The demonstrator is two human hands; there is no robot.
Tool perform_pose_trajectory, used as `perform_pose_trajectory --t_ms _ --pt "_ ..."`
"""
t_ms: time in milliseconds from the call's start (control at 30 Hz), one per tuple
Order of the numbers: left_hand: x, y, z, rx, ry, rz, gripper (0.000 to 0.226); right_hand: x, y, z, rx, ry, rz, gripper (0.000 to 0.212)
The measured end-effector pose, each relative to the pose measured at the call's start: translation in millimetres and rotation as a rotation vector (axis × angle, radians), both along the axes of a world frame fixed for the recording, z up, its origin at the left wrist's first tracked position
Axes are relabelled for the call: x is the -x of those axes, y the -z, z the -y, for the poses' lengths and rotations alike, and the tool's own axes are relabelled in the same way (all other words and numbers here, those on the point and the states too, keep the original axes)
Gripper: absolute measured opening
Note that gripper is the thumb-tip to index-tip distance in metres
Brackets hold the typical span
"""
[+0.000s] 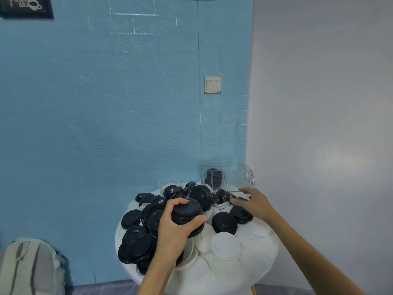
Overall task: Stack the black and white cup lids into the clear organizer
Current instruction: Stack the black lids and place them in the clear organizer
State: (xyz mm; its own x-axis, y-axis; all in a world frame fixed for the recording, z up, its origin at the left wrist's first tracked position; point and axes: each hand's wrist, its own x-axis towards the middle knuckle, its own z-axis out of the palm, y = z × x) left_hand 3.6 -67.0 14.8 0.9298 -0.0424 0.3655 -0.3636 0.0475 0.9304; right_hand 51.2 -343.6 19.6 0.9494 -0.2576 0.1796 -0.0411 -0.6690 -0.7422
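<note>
The left hand [176, 228] grips a nested stack of black lids [187, 216] by its rim above the heaped table [268, 265], while the right hand [253, 201], blurred, fingers spread, reaches a lid [224, 193] beside the organizer [244, 173]; light, thin, slick plastic probably handles best held around the edge.

A dark framed sign [25, 6] in the top left corner, hanging on the blue wall [106, 92], carries pale lettering beside a small drawing of a cup. Only part of it shows: "A GOO" on one line and "IDE" beneath it, cut off at the top by the picture's edge. No other writing, brand or number can be read anywhere else.
</note>
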Motion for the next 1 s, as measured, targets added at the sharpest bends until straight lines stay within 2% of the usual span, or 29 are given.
perform_pose_trajectory --t_ms 67,133,267,300,367,467,567,700,900,1000 --pt "-1.8 1.8 2.0 0.001 -0.001 -0.001 0.052 -4.0 12.6 8.3 0.139 -0.005 -0.068 0.045" --pt "-3.4 4.7 4.9 0.002 0.003 0.001 0.053 -8.8 24.3 14.2 0.224 -0.002 -0.11 0.049" --pt "-2.8 8.0 6.8 -0.005 0.021 0.001 0.053 -14.8 41.0 17.1 0.203 -0.041 -0.096 0.085" --pt "-2.4 7.7 6.5 -0.003 0.024 0.006 0.053 -13.6 40.8 16.6 0.183 -0.037 -0.096 0.087" --pt "-2.1 7.3 5.8 -0.001 0.025 0.013 0.052 -9.5 38.1 14.4 0.176 -0.043 -0.078 0.078" --pt "-1.9 7.4 5.5 0.002 0.03 0.008 0.052 -8.0 35.1 13.0 0.162 -0.046 -0.042 0.05" --pt "-2.0 7.5 4.7 0.001 0.022 0.006 0.052 -10.9 39.2 19.5 0.119 -0.069 -0.053 0.042" --pt "-2.6 7.7 2.7 -0.003 0.009 0.01 0.051 -8.0 37.2 16.8 0.165 -0.141 -0.024 0.043" --pt "-2.3 5.8 2.3 0.008 0.013 -0.001 0.052 -3.1 33.6 20.0 0.147 -0.057 0.008 0.04" --pt "-3.6 7.2 2.1 0.01 0.013 -0.009 0.052 0.5 23.8 23.6 0.045 0.079 0.09 0.056"
